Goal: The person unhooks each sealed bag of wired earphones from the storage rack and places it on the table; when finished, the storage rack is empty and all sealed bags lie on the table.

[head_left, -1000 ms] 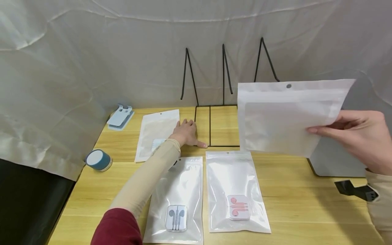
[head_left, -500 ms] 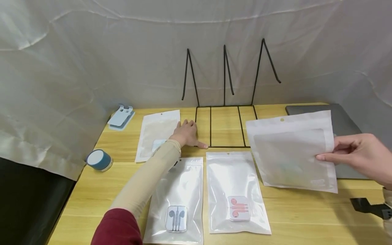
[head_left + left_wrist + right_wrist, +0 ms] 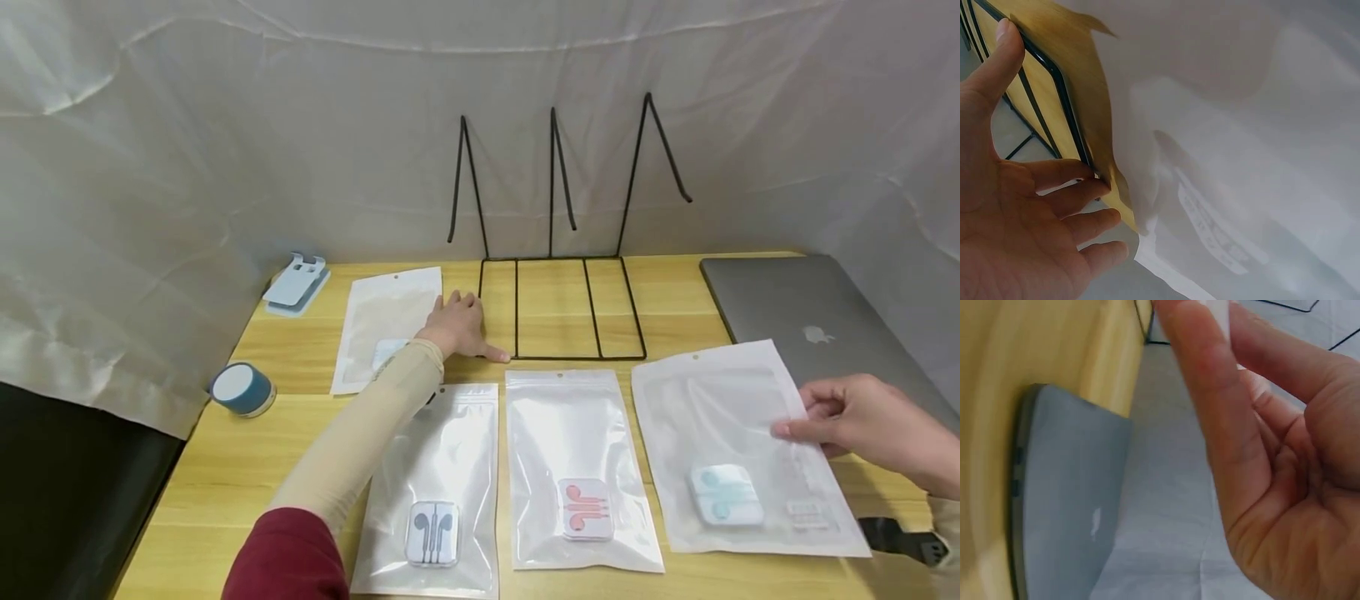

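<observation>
My right hand (image 3: 873, 421) pinches the right edge of a white zip pouch (image 3: 675, 417), which holds a case of mint-green earphones (image 3: 726, 495) and lies low over the table's right side. In the right wrist view, the pouch's edge is a white sliver between thumb and fingers. My left hand (image 3: 459, 327) touches the left front corner of a black wire rack (image 3: 555, 358), thumb on the front bar, fingers spread along the side. Two more pouches lie in front of the rack: one with dark grey earphones (image 3: 432, 534), one with pink earphones (image 3: 584, 509).
Another white pouch (image 3: 386, 304) lies left of my left hand. A light-blue folding stand (image 3: 296, 285) and a blue cylinder with a white top (image 3: 242, 390) stand at far left. A grey laptop (image 3: 780, 292) lies behind my right hand. Three tall wire hooks (image 3: 553, 167) rise at the rack's back.
My right hand has lowered the pouch from beside the rack towards the front right of the table, uncovering the rack's right side and the laptop. My left hand stays put.
</observation>
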Motion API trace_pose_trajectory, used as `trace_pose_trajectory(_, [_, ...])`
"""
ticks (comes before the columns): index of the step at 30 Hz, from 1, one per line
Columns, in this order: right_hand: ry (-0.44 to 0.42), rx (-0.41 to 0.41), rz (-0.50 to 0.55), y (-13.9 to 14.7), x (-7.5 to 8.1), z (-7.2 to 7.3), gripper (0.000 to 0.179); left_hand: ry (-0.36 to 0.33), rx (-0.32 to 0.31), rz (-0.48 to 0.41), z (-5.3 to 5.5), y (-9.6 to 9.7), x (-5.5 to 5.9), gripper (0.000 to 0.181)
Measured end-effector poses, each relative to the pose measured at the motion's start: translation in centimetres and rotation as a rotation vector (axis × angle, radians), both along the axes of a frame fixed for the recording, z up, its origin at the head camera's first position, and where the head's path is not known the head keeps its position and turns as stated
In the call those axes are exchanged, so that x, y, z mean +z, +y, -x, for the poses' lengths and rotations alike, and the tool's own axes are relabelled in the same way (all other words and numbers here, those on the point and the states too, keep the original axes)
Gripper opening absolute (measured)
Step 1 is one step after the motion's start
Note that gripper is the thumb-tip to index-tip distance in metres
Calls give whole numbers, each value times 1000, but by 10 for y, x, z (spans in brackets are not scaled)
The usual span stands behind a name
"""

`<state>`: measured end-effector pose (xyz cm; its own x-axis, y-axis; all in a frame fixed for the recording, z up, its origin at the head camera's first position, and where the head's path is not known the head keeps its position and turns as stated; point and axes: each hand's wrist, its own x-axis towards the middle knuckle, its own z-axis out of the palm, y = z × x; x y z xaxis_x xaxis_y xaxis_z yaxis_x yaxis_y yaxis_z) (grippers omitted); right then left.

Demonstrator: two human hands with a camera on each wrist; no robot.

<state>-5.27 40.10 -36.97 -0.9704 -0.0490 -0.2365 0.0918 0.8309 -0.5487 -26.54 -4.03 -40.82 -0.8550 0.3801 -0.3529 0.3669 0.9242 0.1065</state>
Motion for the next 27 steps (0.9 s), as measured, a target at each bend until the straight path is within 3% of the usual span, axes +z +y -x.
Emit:
trace_pose_trajectory(7, [-156, -37, -55, 4, -14, 3, 42, 4, -6, -20, -1, 0, 1, 116])
trace_pose_trajectory(27, [-277, -118, 41, 3, -41, 6, 46, 10, -10, -5, 3, 0, -1, 118])
